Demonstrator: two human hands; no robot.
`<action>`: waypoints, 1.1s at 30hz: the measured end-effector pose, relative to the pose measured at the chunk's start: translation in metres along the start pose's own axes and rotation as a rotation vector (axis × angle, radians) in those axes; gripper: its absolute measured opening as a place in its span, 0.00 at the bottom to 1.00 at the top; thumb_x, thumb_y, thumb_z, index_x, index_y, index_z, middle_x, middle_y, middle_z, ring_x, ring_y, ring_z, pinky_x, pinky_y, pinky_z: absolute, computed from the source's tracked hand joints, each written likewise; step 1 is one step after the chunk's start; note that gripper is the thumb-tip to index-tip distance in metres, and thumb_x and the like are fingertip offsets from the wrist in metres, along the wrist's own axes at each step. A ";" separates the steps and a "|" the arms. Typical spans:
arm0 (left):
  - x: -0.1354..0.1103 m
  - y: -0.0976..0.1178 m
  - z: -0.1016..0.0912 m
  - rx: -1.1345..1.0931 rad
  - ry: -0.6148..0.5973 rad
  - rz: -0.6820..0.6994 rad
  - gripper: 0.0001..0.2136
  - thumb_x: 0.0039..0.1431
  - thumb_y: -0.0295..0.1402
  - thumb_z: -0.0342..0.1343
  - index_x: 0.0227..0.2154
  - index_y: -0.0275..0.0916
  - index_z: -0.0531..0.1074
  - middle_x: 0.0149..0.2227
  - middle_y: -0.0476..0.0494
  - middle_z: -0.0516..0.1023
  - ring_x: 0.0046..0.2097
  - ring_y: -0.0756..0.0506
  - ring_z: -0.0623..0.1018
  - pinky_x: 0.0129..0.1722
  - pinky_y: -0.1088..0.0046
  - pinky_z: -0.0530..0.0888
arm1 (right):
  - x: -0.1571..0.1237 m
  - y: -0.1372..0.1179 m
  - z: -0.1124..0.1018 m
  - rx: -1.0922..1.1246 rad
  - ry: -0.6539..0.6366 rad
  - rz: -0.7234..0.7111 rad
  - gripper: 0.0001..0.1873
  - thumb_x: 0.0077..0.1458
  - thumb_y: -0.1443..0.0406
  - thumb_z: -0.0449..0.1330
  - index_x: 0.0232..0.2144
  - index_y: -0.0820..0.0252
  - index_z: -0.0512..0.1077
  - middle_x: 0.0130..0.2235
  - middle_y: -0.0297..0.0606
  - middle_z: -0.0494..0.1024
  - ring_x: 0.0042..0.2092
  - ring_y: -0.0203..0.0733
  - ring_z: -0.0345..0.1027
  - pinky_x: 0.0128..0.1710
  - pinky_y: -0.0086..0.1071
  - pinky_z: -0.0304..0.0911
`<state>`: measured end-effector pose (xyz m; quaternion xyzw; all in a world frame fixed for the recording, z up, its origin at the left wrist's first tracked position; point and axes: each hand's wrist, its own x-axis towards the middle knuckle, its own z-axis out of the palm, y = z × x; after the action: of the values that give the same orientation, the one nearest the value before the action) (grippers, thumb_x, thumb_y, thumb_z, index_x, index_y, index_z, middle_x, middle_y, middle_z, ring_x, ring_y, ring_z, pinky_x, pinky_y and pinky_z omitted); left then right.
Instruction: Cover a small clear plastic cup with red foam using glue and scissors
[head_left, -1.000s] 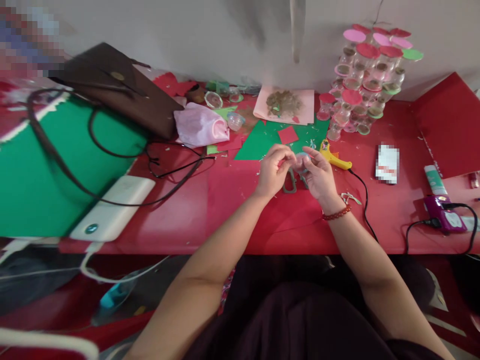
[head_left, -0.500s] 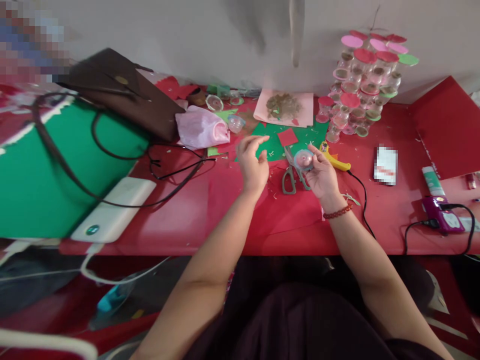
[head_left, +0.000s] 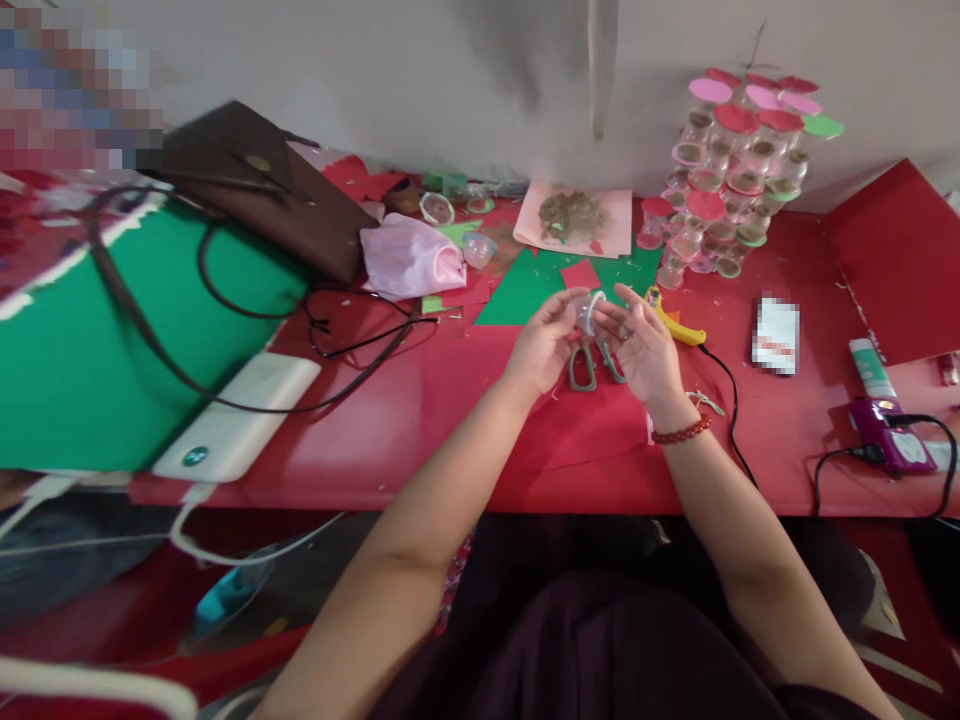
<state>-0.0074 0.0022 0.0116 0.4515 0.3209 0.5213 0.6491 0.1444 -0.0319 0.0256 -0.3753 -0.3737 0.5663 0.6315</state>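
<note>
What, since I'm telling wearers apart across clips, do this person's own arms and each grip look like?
The left arm and right arm are sleeveless from the elbow down. The left grip and right grip are ungloved. A reddish-brown beaded bracelet circles the right wrist; the left wrist wears nothing. Any ring is too blurred to tell.

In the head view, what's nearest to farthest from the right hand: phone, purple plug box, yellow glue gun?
1. Yellow glue gun: just right of the right hand.
2. Phone: farther right.
3. Purple plug box: farthest right of these.
</note>
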 end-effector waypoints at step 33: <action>-0.007 -0.003 0.008 0.006 -0.142 -0.080 0.18 0.44 0.35 0.75 0.38 0.45 0.78 0.40 0.47 0.83 0.41 0.46 0.80 0.44 0.69 0.77 | 0.000 0.018 -0.002 -0.432 0.154 -0.194 0.11 0.54 0.54 0.67 0.34 0.51 0.73 0.25 0.27 0.72 0.26 0.35 0.62 0.30 0.33 0.60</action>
<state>-0.0008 -0.0069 0.0117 0.4761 0.2936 0.4607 0.6891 0.1388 -0.0310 0.0088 -0.5060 -0.4712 0.3799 0.6145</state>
